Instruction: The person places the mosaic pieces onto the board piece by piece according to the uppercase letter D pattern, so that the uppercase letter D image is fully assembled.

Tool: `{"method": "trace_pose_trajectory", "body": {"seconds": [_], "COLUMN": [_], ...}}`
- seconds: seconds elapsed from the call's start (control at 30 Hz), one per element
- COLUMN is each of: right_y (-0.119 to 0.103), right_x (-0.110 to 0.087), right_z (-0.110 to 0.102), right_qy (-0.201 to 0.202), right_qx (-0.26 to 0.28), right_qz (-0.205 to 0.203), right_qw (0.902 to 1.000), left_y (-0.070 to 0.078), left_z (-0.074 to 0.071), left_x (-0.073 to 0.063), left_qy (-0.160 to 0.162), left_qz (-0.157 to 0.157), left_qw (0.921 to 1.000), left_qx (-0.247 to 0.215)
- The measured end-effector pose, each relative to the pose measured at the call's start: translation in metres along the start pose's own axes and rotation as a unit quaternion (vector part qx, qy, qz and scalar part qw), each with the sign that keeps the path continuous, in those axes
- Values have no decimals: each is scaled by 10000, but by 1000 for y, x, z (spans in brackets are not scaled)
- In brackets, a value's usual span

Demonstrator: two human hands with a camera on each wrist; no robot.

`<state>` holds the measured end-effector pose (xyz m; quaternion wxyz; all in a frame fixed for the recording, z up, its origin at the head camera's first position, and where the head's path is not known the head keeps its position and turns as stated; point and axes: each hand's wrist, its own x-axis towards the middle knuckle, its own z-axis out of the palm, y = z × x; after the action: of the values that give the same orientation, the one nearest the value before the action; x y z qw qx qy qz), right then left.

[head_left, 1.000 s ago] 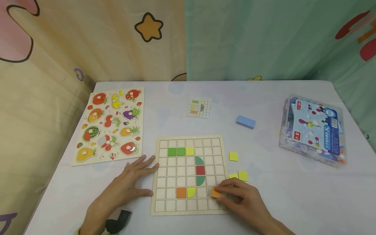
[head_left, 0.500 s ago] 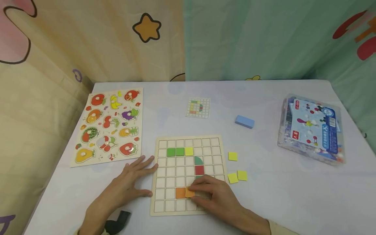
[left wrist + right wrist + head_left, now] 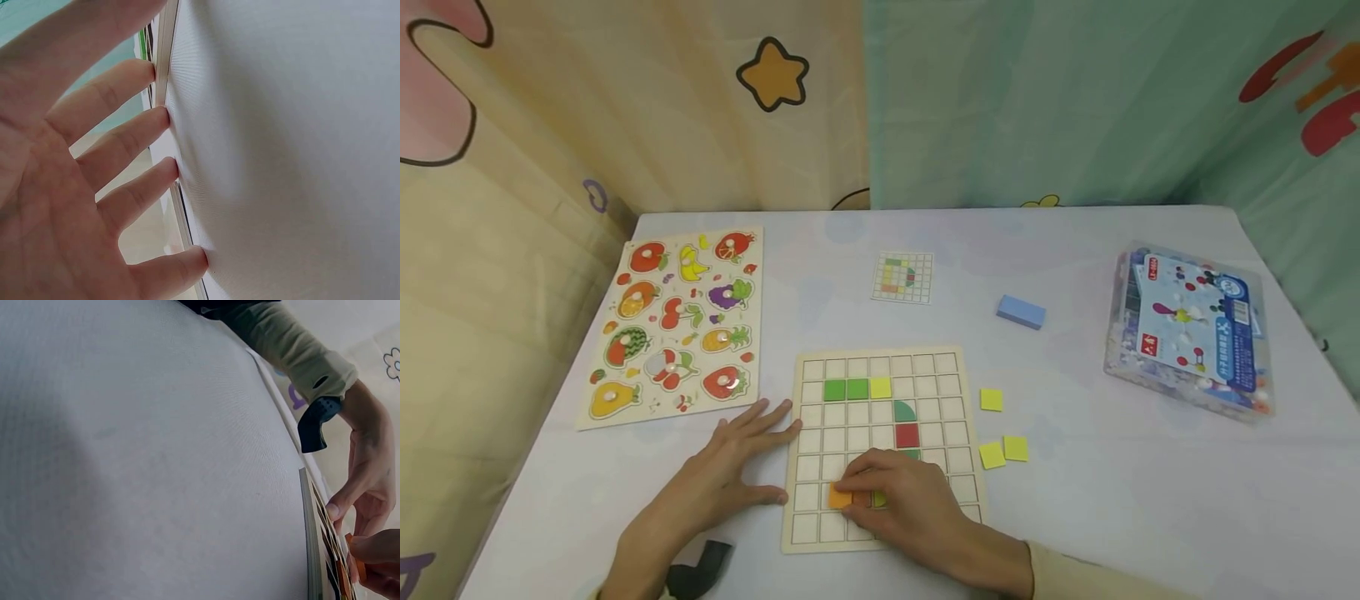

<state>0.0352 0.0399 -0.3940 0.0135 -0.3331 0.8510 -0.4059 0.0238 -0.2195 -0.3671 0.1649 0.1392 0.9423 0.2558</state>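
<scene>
My right hand (image 3: pixel 917 508) pinches an orange square tile (image 3: pixel 839 497) between thumb and fingers, low over the wooden grid board (image 3: pixel 806 527). The tile is just left of another orange tile (image 3: pixel 862 498), which the fingers partly cover. In the right wrist view the held tile (image 3: pixel 355 557) looks tilted at the board's edge. My left hand (image 3: pixel 730 467) lies with spread fingers, fingertips and thumb at the board's left edge. On the board sit two green squares (image 3: pixel 846 389), a yellow square (image 3: pixel 880 387), a green quarter-round piece (image 3: pixel 905 411) and a red square (image 3: pixel 907 435). My right hand hides the pieces below.
Three yellow tiles (image 3: pixel 991 400) lie right of the board. Behind it are a small pattern card (image 3: pixel 902 277) and a blue block (image 3: pixel 1021 312). A fruit puzzle board (image 3: pixel 677 325) is at left, a clear plastic box (image 3: pixel 1191 329) at right.
My right hand has carried the orange tile leftward across the board, from its right side past the yellow quarter-round and the other orange tile. My left hand has stayed in place.
</scene>
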Motion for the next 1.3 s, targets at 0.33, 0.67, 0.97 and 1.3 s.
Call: {"method": "trace_pose_trajectory", "body": {"seconds": [0.33, 0.67, 0.97, 1.3], "right_y": [-5, -7, -7, -6], "right_x": [8, 12, 13, 13], "right_z": [4, 6, 5, 5], "right_qy": [-535, -665, -643, -735], "right_qx": [-613, -901, -1037, -912], "right_qz": [92, 156, 292, 213], "right_qw": [9966, 9936, 9921, 9929], "left_y": [-1, 0, 0, 0], "left_z": [0, -2, -2, -2], "left_x": [-1, -1, 0, -1], "left_qy": [-17, -20, -5, -34], "left_qz": [32, 35, 65, 59], "left_qw": [10000, 10000, 9999, 9999], "left_qx": [-54, -80, -96, -84]}}
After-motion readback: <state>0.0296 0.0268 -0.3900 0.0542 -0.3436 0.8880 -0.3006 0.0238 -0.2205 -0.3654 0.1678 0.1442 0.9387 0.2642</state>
